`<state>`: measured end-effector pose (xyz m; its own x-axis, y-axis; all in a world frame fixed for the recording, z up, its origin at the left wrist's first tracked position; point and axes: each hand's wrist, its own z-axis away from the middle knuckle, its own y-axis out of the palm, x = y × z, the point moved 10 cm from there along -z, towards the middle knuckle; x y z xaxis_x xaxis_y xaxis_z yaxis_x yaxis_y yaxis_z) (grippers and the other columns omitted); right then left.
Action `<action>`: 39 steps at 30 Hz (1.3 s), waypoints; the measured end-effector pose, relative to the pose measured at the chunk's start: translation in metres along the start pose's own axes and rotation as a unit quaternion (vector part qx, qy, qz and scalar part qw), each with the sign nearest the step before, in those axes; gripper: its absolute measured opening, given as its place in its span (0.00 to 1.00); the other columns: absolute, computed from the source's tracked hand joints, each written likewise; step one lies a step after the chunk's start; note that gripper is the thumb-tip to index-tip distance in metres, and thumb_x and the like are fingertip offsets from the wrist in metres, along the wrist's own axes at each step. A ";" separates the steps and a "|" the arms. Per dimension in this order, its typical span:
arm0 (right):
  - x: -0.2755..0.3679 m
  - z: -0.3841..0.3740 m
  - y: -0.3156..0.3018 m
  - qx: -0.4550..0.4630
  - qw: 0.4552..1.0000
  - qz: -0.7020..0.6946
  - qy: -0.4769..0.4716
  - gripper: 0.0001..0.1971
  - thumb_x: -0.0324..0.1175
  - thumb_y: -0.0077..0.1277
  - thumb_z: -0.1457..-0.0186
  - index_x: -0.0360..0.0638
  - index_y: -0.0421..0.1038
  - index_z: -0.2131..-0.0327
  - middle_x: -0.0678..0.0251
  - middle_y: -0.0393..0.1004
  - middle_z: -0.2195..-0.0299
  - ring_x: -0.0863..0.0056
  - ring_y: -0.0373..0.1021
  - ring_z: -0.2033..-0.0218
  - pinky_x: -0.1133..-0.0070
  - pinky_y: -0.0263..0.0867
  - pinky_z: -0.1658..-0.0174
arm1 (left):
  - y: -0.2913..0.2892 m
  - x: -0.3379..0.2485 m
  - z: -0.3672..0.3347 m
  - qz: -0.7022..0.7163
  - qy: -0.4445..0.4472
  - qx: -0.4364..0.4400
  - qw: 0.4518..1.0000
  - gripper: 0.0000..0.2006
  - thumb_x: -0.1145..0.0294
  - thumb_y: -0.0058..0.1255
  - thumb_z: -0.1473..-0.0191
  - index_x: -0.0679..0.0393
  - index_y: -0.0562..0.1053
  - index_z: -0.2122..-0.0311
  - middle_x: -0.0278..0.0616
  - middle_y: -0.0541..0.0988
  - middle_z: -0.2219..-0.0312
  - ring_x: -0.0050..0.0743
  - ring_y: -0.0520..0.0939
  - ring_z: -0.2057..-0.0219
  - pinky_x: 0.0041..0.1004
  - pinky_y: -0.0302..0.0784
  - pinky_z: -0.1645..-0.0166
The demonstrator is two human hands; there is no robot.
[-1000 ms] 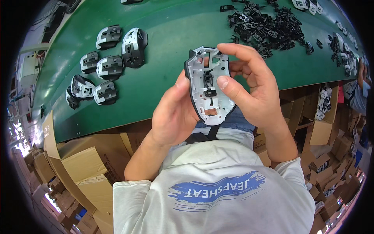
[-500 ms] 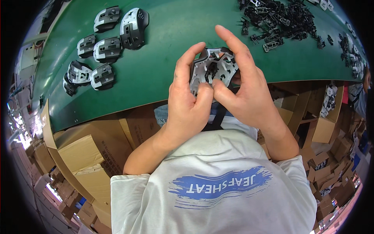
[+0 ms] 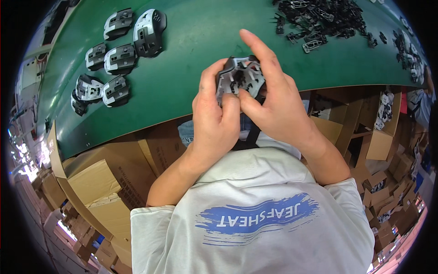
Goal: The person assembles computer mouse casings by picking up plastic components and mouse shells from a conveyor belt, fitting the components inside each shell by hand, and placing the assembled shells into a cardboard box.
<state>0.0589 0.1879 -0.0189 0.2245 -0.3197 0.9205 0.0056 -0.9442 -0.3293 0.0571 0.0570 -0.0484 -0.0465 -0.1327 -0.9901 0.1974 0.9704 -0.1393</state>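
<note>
Between my two hands is a white-and-black plastic mouse shell (image 3: 250,75), its hollow, ribbed inside turned up toward me. My left hand (image 3: 213,102) wraps its left side, with the thumb reaching into the hollow. My right hand (image 3: 276,98) holds the right side; its thumb presses inside near the left thumb, while its index finger sticks up free past the far rim. A small black part (image 3: 238,78) sits inside the shell by the thumbs. Its exact form is too small to tell, and the thumbs partly cover the spot they press.
Several similar grey-and-black shells (image 3: 120,59) lie on the green table (image 3: 191,50) at the left. A heap of small black plastic parts (image 3: 324,18) is at the far right, with white parts (image 3: 416,68) beyond. Cardboard boxes (image 3: 102,182) stand below the table's near edge.
Both hands and the shell have shifted slightly left in the picture, and the shell is tilted a little differently. The thumbs stay inside it. The table things shift slightly left as well.
</note>
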 end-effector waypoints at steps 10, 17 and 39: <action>0.006 -0.012 0.013 0.218 0.962 -0.137 0.091 0.46 0.31 0.63 0.44 0.46 0.50 0.24 0.52 0.60 0.30 0.56 0.69 0.37 0.68 0.64 0.33 | -0.045 -0.007 0.007 0.072 -0.124 0.024 0.989 0.30 0.81 0.46 0.37 0.63 0.59 0.31 0.50 0.68 0.38 0.34 0.69 0.35 0.34 0.63 0.31; -0.028 -0.079 -0.072 -0.022 0.910 0.406 0.079 0.19 0.45 0.62 0.39 0.46 0.81 0.49 0.58 0.82 0.67 0.58 0.79 0.66 0.66 0.74 0.60 | -0.295 -0.114 0.136 0.005 -0.028 -0.376 0.926 0.26 0.76 0.48 0.34 0.60 0.63 0.31 0.45 0.78 0.43 0.33 0.81 0.46 0.31 0.78 0.46; -0.079 -0.067 -0.071 0.026 0.971 0.234 0.033 0.12 0.33 0.57 0.30 0.34 0.77 0.53 0.67 0.81 0.60 0.79 0.73 0.60 0.80 0.69 0.52 | -0.456 -0.131 0.210 0.397 0.064 -0.154 0.903 0.22 0.66 0.48 0.31 0.70 0.64 0.39 0.59 0.73 0.52 0.37 0.78 0.71 0.21 0.76 0.77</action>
<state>-0.0249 0.2749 -0.0543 0.1509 -0.7187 0.6788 -0.0324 -0.6898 -0.7232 0.1784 -0.4106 0.1407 -0.1260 0.6345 -0.7626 -0.0629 0.7620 0.6445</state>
